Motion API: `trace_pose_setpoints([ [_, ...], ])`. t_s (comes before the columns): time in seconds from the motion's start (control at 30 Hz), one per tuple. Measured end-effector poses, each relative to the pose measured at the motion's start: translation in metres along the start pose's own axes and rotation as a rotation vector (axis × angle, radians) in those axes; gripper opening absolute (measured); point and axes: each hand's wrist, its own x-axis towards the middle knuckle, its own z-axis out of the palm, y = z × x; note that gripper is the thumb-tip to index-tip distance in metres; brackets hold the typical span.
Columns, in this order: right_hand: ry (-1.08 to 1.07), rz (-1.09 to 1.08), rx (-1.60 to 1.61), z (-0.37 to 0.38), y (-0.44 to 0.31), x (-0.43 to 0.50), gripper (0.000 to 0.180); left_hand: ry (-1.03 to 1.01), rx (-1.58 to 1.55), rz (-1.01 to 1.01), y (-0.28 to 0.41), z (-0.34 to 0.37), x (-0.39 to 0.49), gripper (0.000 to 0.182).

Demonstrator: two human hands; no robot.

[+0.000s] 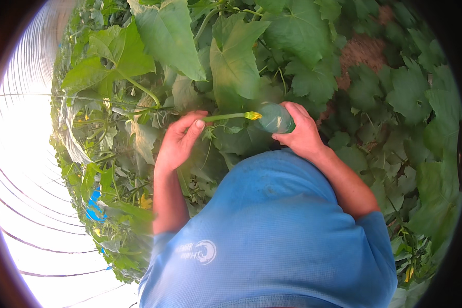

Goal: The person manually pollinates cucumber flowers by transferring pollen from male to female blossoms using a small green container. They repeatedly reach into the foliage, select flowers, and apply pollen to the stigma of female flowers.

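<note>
Between thumb and fingers, my left hand [183, 134] grips the stem end of a slender green young gourd [227, 116]. A yellow flower tip [253, 115] points right, at the near side of a greenish translucent container [277, 118]. Whether the flower touches the container cannot be told. My right hand [302, 131] is closed around the container's right side. Its contents are not clear. Broad green leaves [236, 57] hang just beyond both hands, and thin tendrils lie beneath the young gourd.
Dense vines with large leaves [300, 30] surround me. A thin line [88, 98] crosses the foliage at left, near dried leaves [71, 133]. Reddish soil [362, 54] shows at upper right. Something bright blue [95, 206] lies among the plants at left, beneath curved greenhouse ribs [42, 246].
</note>
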Motion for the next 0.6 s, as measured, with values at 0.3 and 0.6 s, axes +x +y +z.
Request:
trace_pose_setpoints([
  [0.3, 0.022, 0.003, 0.038, 0.004, 0.003, 0.001, 0.071, -0.003, 0.034, 0.074, -0.005, -0.003, 0.008, 0.033],
  [0.6, 0.007, 0.012, 0.066, 0.005, 0.005, 0.007, 0.073, 0.027, -0.021, 0.039, -0.009, -0.005, 0.014, 0.034],
])
